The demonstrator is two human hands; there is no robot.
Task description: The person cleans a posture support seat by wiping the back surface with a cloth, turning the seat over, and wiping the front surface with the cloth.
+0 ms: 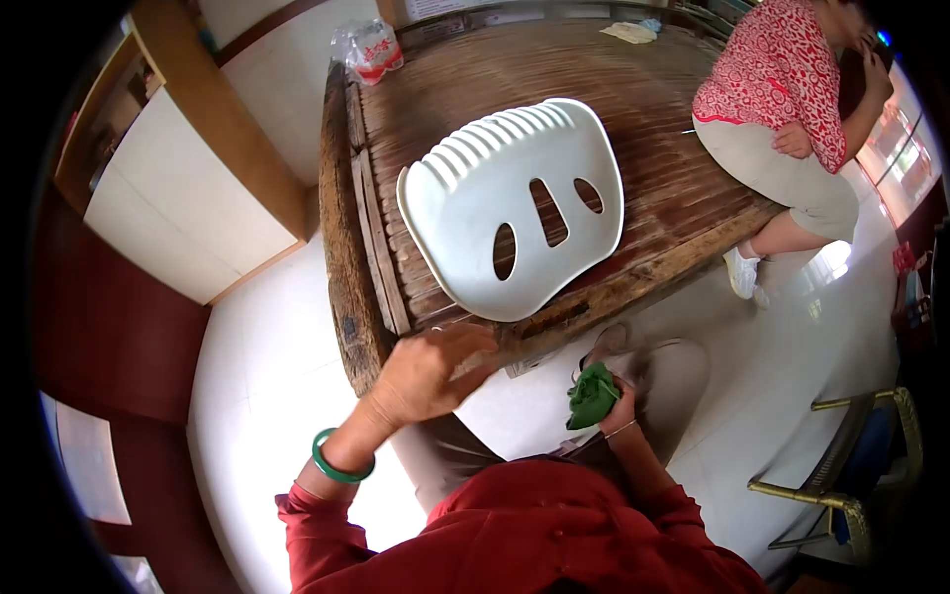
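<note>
A white moulded plastic shell (460,233), like a chair seat or backrest, lies on the wooden slatted bed or bench. It has a ribbed upper edge and three cut-out openings. My left hand (426,379), with a green bangle above the wrist, hovers just below the shell's near edge by the wooden corner. Its thumb and fingers are apart, with nothing visible between them. Low over my lap, my right hand (620,406) is closed around a bunched green cloth (593,395); part of its fingers is hidden behind the cloth.
The slatted platform (653,129) has a thick, rough wooden rim. A plastic-wrapped pack with red print (371,51) sits at its far left corner. Another person (777,109) sits on its right edge. A metal-framed chair (841,475) stands at right, a cabinet (188,188) at left.
</note>
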